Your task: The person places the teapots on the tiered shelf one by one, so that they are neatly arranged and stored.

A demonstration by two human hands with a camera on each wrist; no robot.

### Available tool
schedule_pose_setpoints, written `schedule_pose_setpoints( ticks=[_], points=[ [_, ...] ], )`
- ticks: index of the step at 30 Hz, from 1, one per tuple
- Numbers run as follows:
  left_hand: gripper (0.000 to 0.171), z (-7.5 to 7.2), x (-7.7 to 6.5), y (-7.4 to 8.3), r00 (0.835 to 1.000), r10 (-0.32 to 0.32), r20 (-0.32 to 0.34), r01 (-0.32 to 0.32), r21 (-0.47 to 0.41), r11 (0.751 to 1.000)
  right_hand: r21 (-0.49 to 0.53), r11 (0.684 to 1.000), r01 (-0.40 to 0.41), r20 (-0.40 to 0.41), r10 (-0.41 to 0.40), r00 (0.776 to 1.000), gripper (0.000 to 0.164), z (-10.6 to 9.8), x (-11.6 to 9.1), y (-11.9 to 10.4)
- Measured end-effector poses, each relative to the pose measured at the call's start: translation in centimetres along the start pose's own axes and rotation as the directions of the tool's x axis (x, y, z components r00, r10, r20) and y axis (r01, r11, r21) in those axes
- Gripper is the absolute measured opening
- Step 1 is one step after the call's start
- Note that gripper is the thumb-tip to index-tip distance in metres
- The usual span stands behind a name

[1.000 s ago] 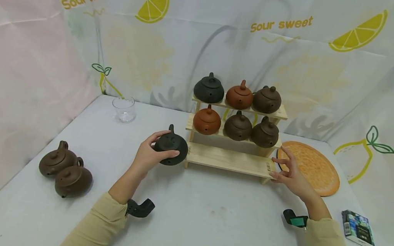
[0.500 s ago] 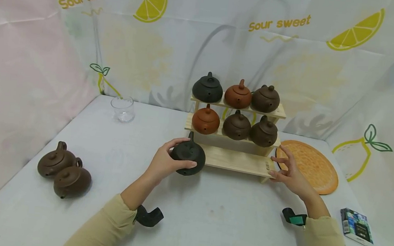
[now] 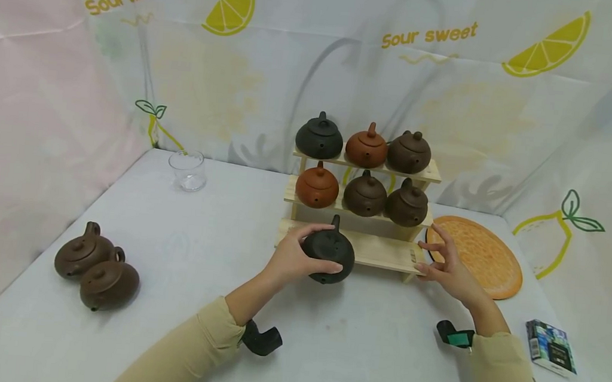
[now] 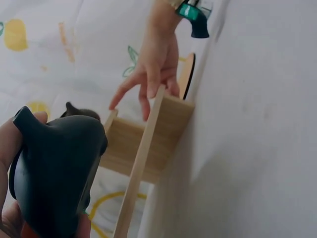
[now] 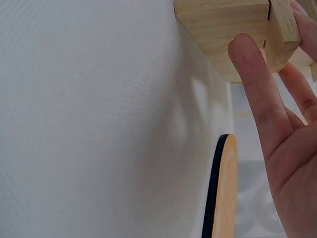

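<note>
My left hand (image 3: pixel 295 259) grips a black teapot (image 3: pixel 333 250), thumb in front and fingers behind, before the lowest board of a three-step wooden display rack (image 3: pixel 387 251). In the left wrist view the black teapot (image 4: pixel 59 168) is close up, apart from the rack (image 4: pixel 148 134). My right hand (image 3: pixel 453 271) holds the rack's right end, its thumb at the front of the lowest board and fingers spread behind. The right wrist view shows these fingers (image 5: pixel 262 99) around the board's end (image 5: pixel 282 39). On the upper two steps stand black, reddish-brown and dark brown teapots (image 3: pixel 366 194).
Two brown teapots (image 3: pixel 110 285) sit together at the left of the white table. A clear glass cup (image 3: pixel 187 173) stands at the back left. Right of the rack lies a round pizza-like board (image 3: pixel 479 255), with a small box (image 3: pixel 551 348) nearer the front.
My left hand has carried the black teapot rightward, from beside the rack's left end to before its lowest board. My right hand has stayed at the rack's right end.
</note>
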State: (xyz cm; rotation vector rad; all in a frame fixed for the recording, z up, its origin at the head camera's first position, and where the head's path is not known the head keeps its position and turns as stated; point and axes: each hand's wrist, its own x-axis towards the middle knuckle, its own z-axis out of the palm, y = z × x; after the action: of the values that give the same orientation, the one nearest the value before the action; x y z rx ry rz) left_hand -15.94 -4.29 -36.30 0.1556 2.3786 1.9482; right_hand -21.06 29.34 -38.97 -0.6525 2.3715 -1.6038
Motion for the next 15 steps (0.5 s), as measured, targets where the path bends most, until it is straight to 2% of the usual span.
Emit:
schedule_pose_setpoints(
  ticks=[5,15],
  points=[
    [0.064,2.0,0.7,0.1,0.999,0.034,0.005,-0.034,0.070,0.997,-0.011,1.000,-0.011,-0.002,0.011,1.000,0.089,-0.1,-0.1,0.0],
    [0.062,5.3,2.2,0.7,0.999,0.017,0.033,-0.019,0.061,0.998,-0.008,0.999,-0.042,-0.009,0.042,0.999,0.089,-0.2,-0.1,0.0]
  ],
)
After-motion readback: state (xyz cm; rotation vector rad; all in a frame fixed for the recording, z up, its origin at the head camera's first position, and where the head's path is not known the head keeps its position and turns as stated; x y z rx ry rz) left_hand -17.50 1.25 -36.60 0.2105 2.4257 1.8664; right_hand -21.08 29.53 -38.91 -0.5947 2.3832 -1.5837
